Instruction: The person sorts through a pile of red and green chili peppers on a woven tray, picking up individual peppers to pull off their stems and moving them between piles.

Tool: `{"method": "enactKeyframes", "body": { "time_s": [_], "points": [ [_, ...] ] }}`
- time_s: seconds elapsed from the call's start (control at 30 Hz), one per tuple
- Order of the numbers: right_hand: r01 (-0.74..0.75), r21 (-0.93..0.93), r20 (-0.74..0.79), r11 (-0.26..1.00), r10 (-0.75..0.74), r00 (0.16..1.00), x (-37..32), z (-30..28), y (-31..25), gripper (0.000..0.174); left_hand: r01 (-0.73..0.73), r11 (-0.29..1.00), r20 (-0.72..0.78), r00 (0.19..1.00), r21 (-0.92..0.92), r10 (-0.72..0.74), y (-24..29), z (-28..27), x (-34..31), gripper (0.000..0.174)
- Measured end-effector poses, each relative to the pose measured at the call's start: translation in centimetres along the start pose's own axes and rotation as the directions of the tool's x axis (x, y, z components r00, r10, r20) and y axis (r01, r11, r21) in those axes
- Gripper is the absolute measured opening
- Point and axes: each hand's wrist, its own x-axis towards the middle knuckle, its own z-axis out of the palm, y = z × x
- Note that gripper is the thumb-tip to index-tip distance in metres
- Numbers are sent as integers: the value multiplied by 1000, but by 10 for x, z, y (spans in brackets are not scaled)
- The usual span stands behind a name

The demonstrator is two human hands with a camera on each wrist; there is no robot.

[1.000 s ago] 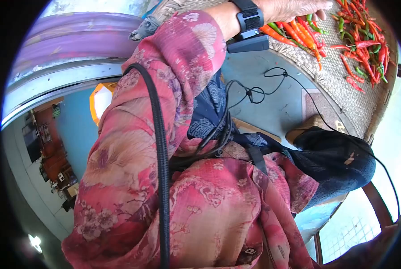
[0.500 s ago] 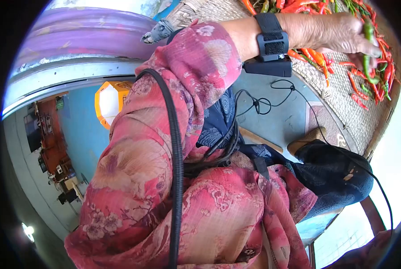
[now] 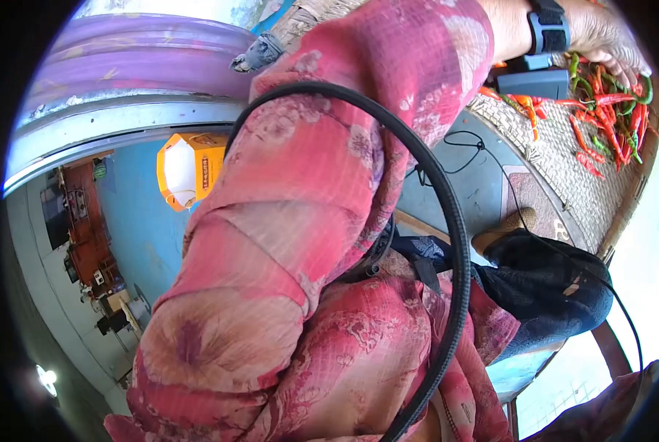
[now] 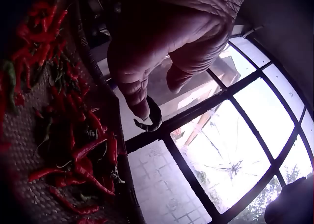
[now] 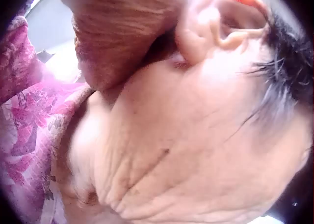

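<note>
My left hand (image 3: 611, 38) reaches to the right rim of a woven tray, over a heap of red and green chilies (image 3: 608, 121). In the left wrist view the left hand (image 4: 167, 47) pinches a curved green chili (image 4: 155, 115) at its fingertips, just past the tray's edge. The same green chili (image 3: 645, 90) shows below the fingers in the head view. My right hand (image 5: 122, 32), in the right wrist view only, lies against the side of the head below the ear; its fingers are hidden.
The woven tray (image 3: 565, 158) has a raised rim. More orange and red chilies (image 3: 524, 109) lie nearer the arm. A thin black cable (image 3: 512, 173) loops across the floor, and a thick black strap (image 3: 447, 199) crosses the sleeve. Window panes (image 4: 230, 145) stand beyond the tray.
My left hand has moved right across the tray, from the nearer chilies to the heap by the rim. It picked up a green chili along the way.
</note>
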Motion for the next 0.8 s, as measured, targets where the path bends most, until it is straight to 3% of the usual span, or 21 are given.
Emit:
{"method": "enactKeyframes", "body": {
  "time_s": [0.07,0.13,0.2,0.23,0.3,0.33,0.4,0.43,0.5,0.53,0.57,0.63,0.67,0.7,0.77,0.8],
  "points": [
    [-2,-16,-9,1000,2,1000,-2,-3,0,27,-234,862,68,971,449,228,-9,-7,13,10],
    [-6,-29,-18,1000,5,1000,-5,-5,-1,27,-409,489,229,893,771,387,-7,-8,12,12],
    [-2,-40,-33,999,1,999,-5,-5,-2,27,-255,440,141,951,861,276,-22,-17,-39,10],
    [1,-42,-39,999,-3,999,-4,-4,-3,27,-434,263,215,781,861,586,-72,-24,-29,7],
    [3,-45,-46,999,-5,999,-3,-1,-5,27,-266,182,197,925,947,326,-72,-26,-52,8],
    [1,-51,-47,999,-3,999,-4,-1,-7,28,-265,186,196,925,946,325,-80,-23,-52,8],
    [3,-71,-49,997,-7,999,-3,-4,-9,28,-177,151,79,860,973,503,-95,-15,-39,11],
    [7,-77,-51,997,-11,999,-3,-4,-9,28,-175,151,76,859,973,506,-94,-14,-33,11],
    [9,-90,-58,996,-14,998,-2,-4,-11,28,-119,121,87,966,985,243,-88,-12,-25,14],
    [6,-98,-62,995,-13,998,-4,-3,-11,28,-212,61,160,871,975,464,-76,-18,-36,15],
    [2,-108,-65,994,-9,998,-6,-4,-11,28,-185,157,147,963,970,226,-52,-23,-37,14],
    [-3,-131,-76,991,-7,997,-8,-8,-12,28,-363,319,142,825,875,547,-49,-40,-31,11],
    [-2,-141,-82,990,-9,997,-8,-10,-12,28,-144,331,-8,909,932,418,-42,-41,-12,9],
    [1,-150,-87,989,-14,996,-7,-10,-11,28,-124,357,-8,938,926,346,-23,-44,-7,10],
    [3,-164,-95,986,-18,995,-6,-11,-11,29,-111,372,-113,840,922,531,-16,-36,26,14],
    [2,-172,-101,985,-19,995,-6,-12,-11,29,-78,486,-196,851,871,487,4,-28,30,17]
  ]
}}
